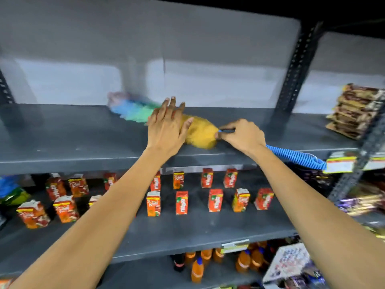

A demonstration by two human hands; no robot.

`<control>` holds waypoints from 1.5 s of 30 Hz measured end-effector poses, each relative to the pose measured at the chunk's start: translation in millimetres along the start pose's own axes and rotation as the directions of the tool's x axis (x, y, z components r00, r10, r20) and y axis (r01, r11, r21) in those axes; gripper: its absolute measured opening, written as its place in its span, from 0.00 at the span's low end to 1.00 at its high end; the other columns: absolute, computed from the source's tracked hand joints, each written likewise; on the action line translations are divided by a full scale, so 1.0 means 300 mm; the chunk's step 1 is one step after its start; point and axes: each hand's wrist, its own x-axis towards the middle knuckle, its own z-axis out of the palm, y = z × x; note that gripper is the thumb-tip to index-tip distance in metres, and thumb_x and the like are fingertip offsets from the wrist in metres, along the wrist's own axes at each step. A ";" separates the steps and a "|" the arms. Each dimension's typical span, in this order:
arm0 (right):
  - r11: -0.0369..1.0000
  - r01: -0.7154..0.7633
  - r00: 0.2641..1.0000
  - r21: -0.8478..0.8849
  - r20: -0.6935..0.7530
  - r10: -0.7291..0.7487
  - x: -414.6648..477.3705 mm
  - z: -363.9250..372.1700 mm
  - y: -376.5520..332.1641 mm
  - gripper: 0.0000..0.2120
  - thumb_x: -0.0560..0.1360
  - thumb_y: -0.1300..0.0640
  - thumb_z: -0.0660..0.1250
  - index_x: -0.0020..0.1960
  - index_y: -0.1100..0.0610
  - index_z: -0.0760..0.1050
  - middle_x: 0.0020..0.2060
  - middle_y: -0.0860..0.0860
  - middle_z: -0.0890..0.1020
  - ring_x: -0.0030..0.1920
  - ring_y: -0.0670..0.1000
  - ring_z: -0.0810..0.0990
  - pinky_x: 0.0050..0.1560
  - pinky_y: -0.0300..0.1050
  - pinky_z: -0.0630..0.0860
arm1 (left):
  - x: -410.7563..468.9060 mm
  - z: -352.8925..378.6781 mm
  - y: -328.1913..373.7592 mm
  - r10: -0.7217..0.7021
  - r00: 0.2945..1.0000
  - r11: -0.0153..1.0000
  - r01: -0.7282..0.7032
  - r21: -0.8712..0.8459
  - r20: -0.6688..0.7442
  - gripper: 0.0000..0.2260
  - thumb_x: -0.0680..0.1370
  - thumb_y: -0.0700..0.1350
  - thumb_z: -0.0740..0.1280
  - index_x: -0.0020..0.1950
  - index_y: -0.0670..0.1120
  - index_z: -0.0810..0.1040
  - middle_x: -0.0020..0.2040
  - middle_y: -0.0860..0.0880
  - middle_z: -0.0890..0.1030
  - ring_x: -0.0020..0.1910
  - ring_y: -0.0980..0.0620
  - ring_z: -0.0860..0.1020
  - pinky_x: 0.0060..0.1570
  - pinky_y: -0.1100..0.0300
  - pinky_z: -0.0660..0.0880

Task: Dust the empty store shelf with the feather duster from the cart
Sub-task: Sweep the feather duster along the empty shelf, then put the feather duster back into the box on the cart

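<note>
Gripping the feather duster (164, 122) near its blue handle, your right hand (241, 135) lays it across the empty grey shelf (73, 134), while your left hand (166, 126) rests open, fingers spread, over its yellow plumes.

The feather duster (198, 132) lies almost flat on the empty shelf (73, 132), with its fluffy head toward the left and back, and its handle toward the right and front. The head has several colours: yellow near the handle, then green, then light blue, and a pale pink tip that is blurred. The handle is blue with a ribbed spiral surface, and its end sticks out past the front edge of the shelf. The shelf is a dark grey metal board with a lighter front lip. Its surface around the duster is bare, and a pale back panel rises behind it.
</note>
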 end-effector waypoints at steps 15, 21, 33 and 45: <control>0.878 0.247 0.769 0.409 0.469 -0.435 -0.214 0.040 0.058 0.16 0.65 0.46 0.77 0.52 0.49 0.85 0.28 0.43 0.82 0.25 0.41 0.76 0.37 0.40 0.71 | -0.030 -0.113 0.124 0.039 0.998 0.997 -0.042 -0.061 -0.039 0.23 0.81 0.55 0.48 0.71 0.44 0.63 0.74 0.41 0.63 0.74 0.43 0.56 0.68 0.46 0.56; 0.989 0.143 0.686 0.048 0.715 -0.134 -0.324 0.081 0.285 0.12 0.66 0.50 0.77 0.49 0.50 0.86 0.21 0.35 0.78 0.20 0.35 0.74 0.30 0.34 0.73 | -0.221 0.012 0.334 0.287 0.952 0.948 -0.266 -0.172 0.107 0.25 0.78 0.55 0.49 0.67 0.42 0.70 0.69 0.39 0.70 0.69 0.41 0.66 0.65 0.45 0.64; 0.828 -0.269 0.589 -0.493 0.596 0.546 -0.685 -0.013 0.984 0.13 0.64 0.48 0.76 0.47 0.50 0.85 0.32 0.45 0.87 0.25 0.43 0.80 0.40 0.41 0.80 | -0.660 0.402 0.778 0.489 0.730 0.839 -0.244 -0.486 0.478 0.28 0.77 0.58 0.46 0.68 0.44 0.68 0.71 0.42 0.68 0.71 0.44 0.65 0.66 0.49 0.64; 0.375 -0.711 0.350 -0.595 0.163 0.922 -1.158 0.119 1.289 0.20 0.70 0.48 0.71 0.59 0.55 0.78 0.57 0.56 0.82 0.58 0.56 0.80 0.53 0.45 0.75 | -0.939 0.696 1.053 0.642 0.489 0.761 -0.313 -0.568 0.591 0.22 0.81 0.55 0.49 0.73 0.47 0.60 0.74 0.46 0.63 0.73 0.48 0.58 0.69 0.53 0.57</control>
